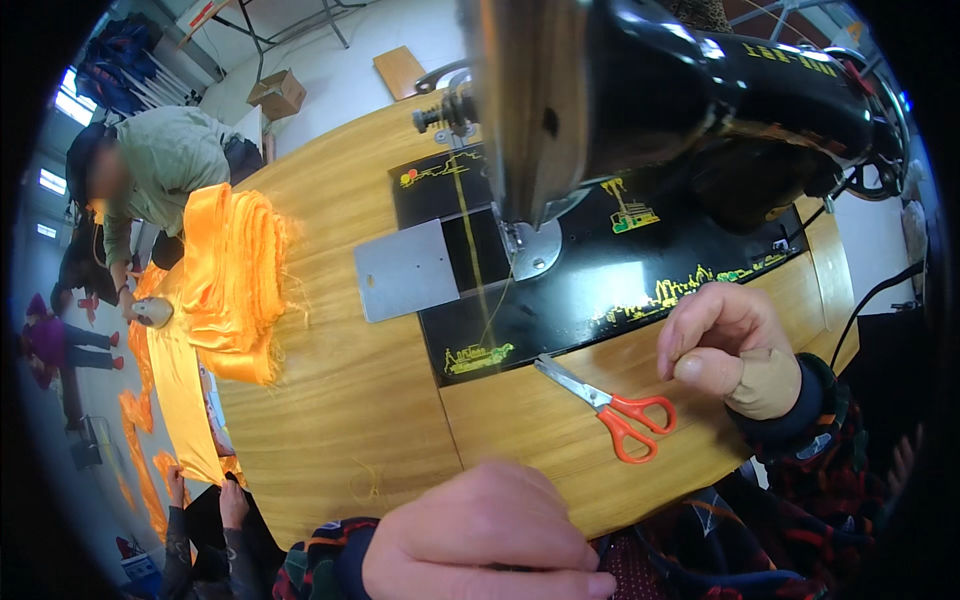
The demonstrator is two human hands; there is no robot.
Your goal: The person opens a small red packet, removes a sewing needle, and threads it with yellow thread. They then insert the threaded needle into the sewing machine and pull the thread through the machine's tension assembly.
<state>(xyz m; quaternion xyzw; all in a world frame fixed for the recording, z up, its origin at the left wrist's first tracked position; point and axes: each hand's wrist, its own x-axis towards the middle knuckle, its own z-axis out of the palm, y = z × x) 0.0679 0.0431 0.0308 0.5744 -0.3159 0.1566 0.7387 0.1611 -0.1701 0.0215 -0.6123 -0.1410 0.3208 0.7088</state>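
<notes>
While the right hand (725, 345) pinched a thin yellow thread (470, 240) running from the sewing machine (640, 120), the left hand (485, 545) rested curled at the desk's (330, 400) near edge, holding nothing visible. No fabric lay under the needle; the folded orange cloth (235, 280) sat at the left edge and the scissors (610, 405) lay unused, so sewing appeared not yet begun.

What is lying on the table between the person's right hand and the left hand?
In the head view, scissors with orange handles lie on the wooden table between the right hand and the left hand; neither hand touches them.
</notes>
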